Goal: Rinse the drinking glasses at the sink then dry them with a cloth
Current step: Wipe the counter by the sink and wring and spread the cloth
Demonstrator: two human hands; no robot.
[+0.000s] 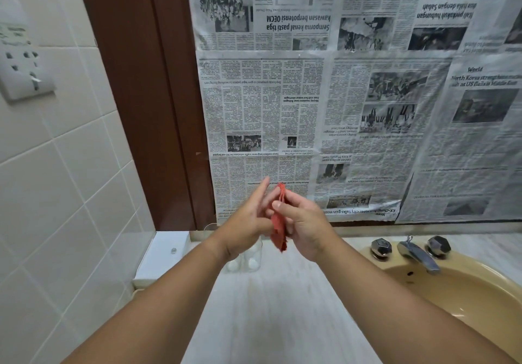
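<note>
A small red cloth (278, 226) hangs between my two hands, raised above the counter. My right hand (303, 225) grips it, fingers curled round its upper part. My left hand (248, 222) lies against the cloth's left side with its fingers stretched out straight. Clear drinking glasses (248, 260) stand on the pale counter (282, 307) just below my left wrist, partly hidden by it. Another glass rim (210, 226) shows at the back ledge.
A tan sink basin (463, 296) lies at the right, with a chrome tap (418, 253) and two chrome knobs behind it. A white box (163, 253) stands at the counter's left end. Newspaper sheets cover the wall ahead. Tiled wall with a socket is on the left.
</note>
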